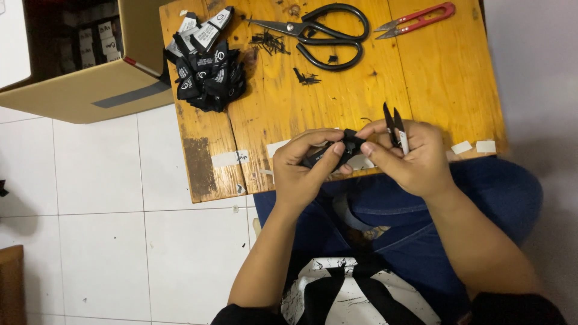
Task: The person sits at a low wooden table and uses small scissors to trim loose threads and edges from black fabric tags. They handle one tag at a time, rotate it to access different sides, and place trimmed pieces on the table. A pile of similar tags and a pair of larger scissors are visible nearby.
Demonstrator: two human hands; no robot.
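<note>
Centrally, left hand (301,165) and right hand (409,153) pinching black label (344,147), right also clasping thread snips (394,126), at wooden board (421,78) near edge

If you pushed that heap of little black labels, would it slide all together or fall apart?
The pile of black labels would probably scatter: the pieces lie loose and overlapping, some bent. They look thin and floppy, so likely very light. Being flat, they should not roll, though those near the edge of the wooden board might slip off.

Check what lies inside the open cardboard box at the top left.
Inside the cardboard box, small white tags with dark marks stand in rows in the shadowed interior. The box walls and the picture's edge hide the rest, so its depth cannot be told.
</note>
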